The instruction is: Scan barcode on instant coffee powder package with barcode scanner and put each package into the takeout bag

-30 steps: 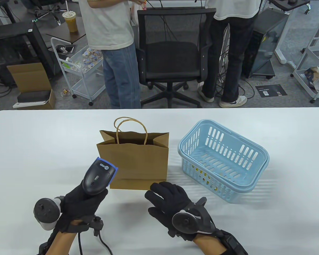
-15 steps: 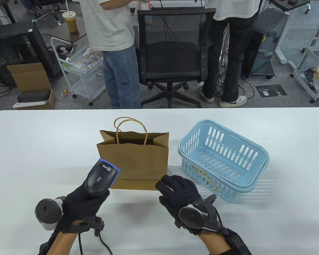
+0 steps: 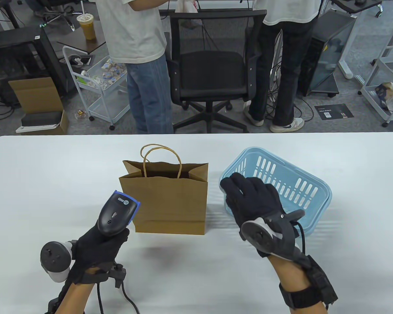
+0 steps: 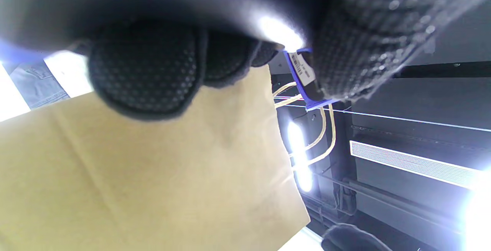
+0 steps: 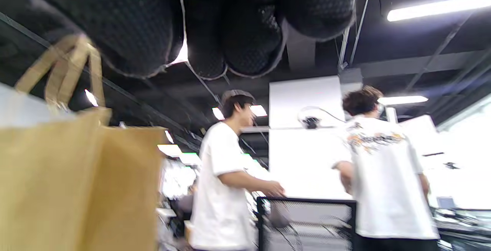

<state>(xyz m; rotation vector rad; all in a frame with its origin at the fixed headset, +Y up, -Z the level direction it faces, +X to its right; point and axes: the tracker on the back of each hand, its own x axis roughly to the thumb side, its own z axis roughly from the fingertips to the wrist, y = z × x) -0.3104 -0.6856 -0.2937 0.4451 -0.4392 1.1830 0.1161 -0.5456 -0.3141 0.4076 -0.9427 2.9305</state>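
With the barcode scanner (image 3: pixel 117 214) gripped in the left hand (image 3: pixel 96 253) and the empty right hand (image 3: pixel 253 199) spread over the basket (image 3: pixel 309 193), packages unseen, the nearby takeout bag (image 3: pixel 170 202) could be toppled.

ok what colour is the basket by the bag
Light blue basket, with slotted sides; clearest in the table view.

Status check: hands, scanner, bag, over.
Left hand grips scanner. Right hand open over blue basket. Bag upright, nothing blocking.
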